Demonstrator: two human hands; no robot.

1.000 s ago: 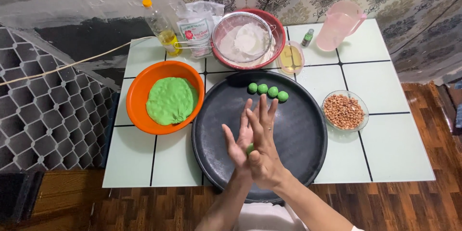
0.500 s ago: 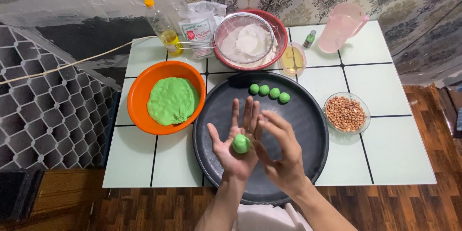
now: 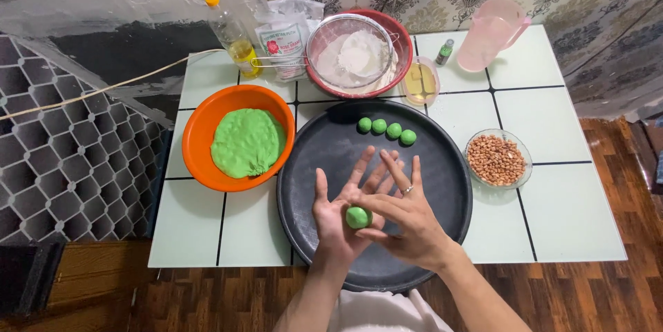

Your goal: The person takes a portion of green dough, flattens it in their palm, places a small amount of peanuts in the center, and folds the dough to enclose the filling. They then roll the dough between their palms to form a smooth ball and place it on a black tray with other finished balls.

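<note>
A small green dough ball lies in the palm of my left hand, which is held flat with fingers spread above the round black tray. My right hand lies across it, thumb and fingers touching the ball. Several finished green balls sit in a row at the far side of the tray. An orange bowl with a lump of green dough stands to the left of the tray.
A glass bowl of peanuts is right of the tray. At the back stand a red bowl with a sieve of flour, an oil bottle, a flour bag, a small oil dish, a tiny green bottle and a pink jug.
My palms, pressed together a second ago, have come apart; the green ball now shows on my left palm, with my right hand's fingers back on it.
</note>
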